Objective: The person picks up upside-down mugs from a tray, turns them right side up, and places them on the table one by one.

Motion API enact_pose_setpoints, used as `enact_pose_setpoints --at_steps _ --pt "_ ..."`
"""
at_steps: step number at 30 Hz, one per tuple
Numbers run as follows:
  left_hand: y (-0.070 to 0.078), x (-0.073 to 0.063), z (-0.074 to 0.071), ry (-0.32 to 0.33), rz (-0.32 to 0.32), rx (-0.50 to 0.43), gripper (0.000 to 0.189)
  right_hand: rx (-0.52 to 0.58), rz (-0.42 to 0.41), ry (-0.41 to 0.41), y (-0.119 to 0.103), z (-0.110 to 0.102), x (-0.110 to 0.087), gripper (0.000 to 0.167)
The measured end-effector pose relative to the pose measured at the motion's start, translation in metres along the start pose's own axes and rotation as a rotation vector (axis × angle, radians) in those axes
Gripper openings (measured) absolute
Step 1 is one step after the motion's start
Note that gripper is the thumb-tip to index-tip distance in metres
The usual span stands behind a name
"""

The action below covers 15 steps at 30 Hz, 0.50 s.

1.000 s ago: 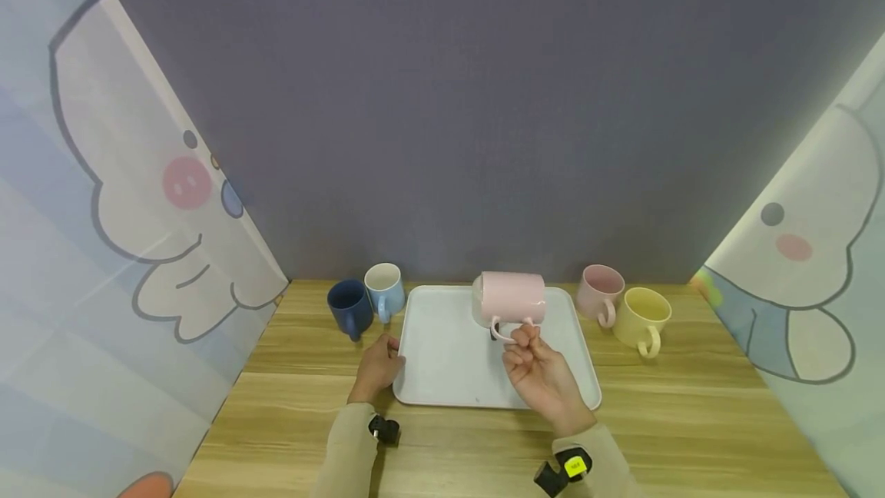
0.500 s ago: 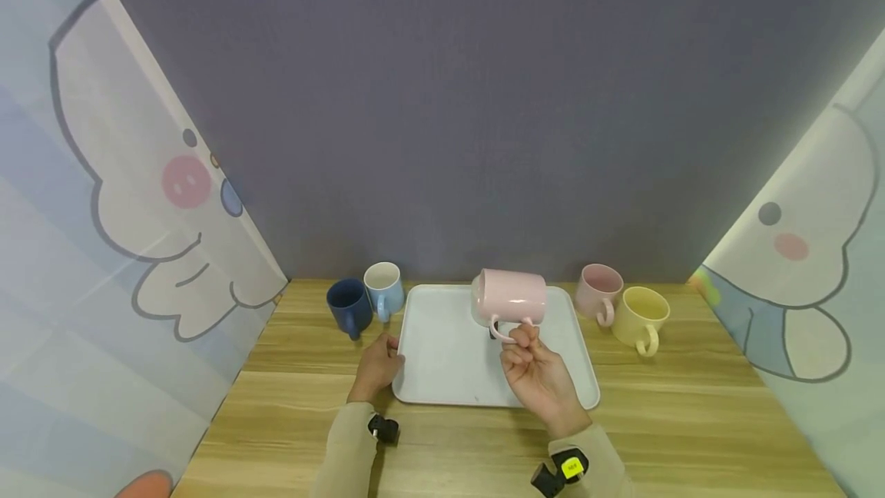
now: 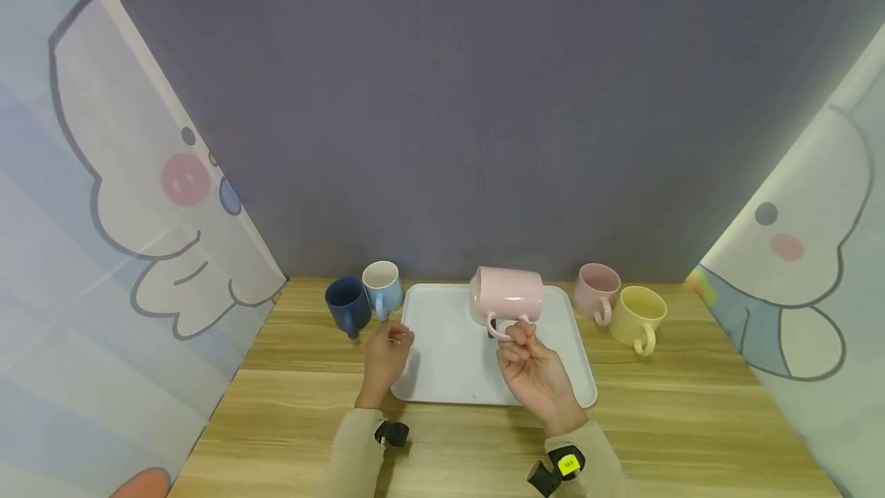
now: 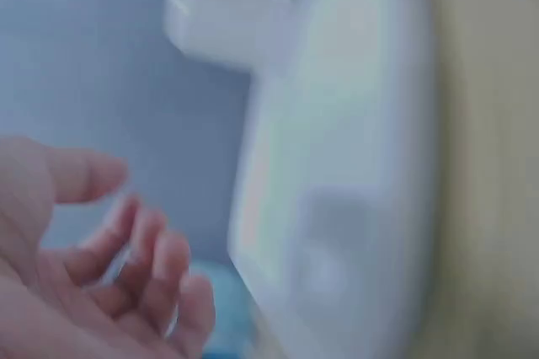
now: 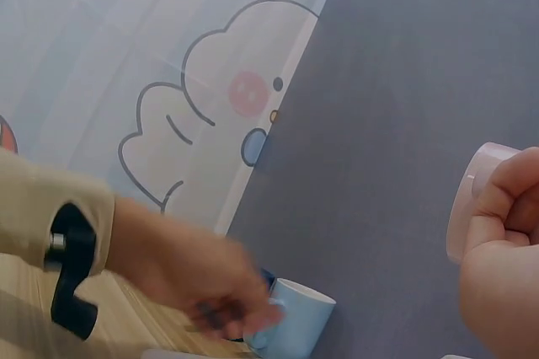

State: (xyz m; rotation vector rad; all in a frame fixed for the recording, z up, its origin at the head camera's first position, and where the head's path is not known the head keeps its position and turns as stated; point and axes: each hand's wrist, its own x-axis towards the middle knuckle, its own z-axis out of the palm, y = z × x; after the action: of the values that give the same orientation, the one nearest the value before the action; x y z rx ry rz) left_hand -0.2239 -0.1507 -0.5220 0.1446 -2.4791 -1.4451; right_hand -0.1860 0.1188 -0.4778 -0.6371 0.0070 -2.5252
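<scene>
My right hand (image 3: 539, 383) pinches the handle of a pale pink mug (image 3: 512, 294), which lies sideways over the back of the white tray (image 3: 449, 375). Part of the pink mug (image 5: 465, 203) shows behind the curled fingers in the right wrist view. Behind and below it is a white object (image 3: 475, 306), mostly hidden, with a small dark mark (image 3: 492, 327). My left hand (image 3: 386, 360) hovers by the tray's left edge, holding nothing. Its fingers are loosely bent and the thumb stands apart in the left wrist view, where the white object (image 4: 227, 18) appears blurred on the tray.
Left of the tray stand a dark blue mug (image 3: 348, 306) and a light blue mug (image 3: 383, 290). On its right are a dusty pink mug (image 3: 596, 290) and a yellow mug (image 3: 636, 319). A grey wall (image 3: 442, 137) rises behind the wooden table (image 3: 677, 421).
The left hand has let go of the tray's left edge and lifted slightly up and to the right. The right hand still holds the pale pink mug in nearly the same place.
</scene>
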Motion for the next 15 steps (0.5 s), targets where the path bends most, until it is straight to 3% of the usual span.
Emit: enact_pose_setpoints --at_steps 3,8,11,15 --pt "0.030 -0.006 0.005 -0.090 -0.006 -0.260 0.015 -0.006 0.001 -0.014 0.001 0.000 0.001 0.041" --pt "0.074 -0.021 0.013 -0.289 -0.097 -0.662 0.026 -0.007 0.001 -0.016 0.004 0.001 0.003 0.039" --pt "0.087 -0.030 0.018 -0.398 -0.132 -0.819 0.032 -0.009 0.006 -0.010 0.006 0.001 0.004 0.038" --pt "0.095 -0.037 0.025 -0.545 -0.181 -0.986 0.036 -0.036 0.014 -0.013 0.009 0.002 0.004 0.039"
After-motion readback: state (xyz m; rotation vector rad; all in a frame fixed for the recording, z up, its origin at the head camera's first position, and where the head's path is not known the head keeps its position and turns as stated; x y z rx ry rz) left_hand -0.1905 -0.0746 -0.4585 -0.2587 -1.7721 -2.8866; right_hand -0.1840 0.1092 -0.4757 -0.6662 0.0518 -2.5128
